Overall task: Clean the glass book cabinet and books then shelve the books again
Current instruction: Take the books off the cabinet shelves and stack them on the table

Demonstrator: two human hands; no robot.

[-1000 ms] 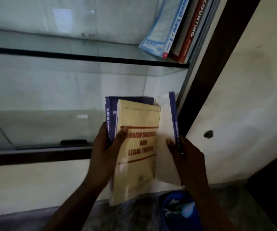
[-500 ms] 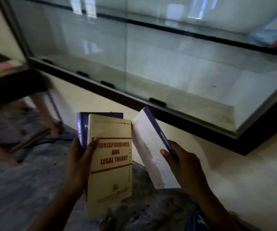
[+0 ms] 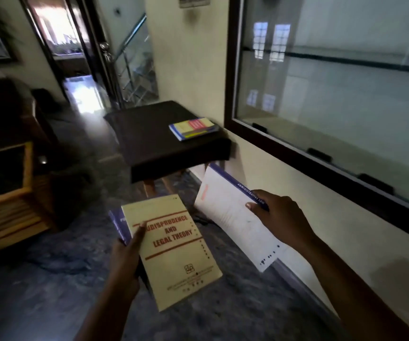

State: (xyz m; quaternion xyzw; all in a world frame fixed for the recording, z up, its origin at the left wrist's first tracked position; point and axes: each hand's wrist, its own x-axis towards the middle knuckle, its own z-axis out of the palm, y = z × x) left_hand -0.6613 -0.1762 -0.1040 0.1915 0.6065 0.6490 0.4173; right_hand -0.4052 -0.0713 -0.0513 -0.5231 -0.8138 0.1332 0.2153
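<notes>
Glass book cabinet (image 3: 230,70) on the right, three books held before it.
The left hand (image 3: 127,257) grips two: a yellow Jurisprudence book (image 3: 173,247) lying on a blue book (image 3: 118,222). The right hand (image 3: 279,217) grips one white book (image 3: 228,212) at its blue spine. A small stack of books (image 3: 193,127), count unclear, lies on one dark counter (image 3: 144,134) beside the cabinet.

- bare left hand (image 3: 127,254), slim fingers, forearm uncovered to the frame's lower edge
- bare right hand (image 3: 281,219), short thumbnail showing, forearm uncovered
</notes>
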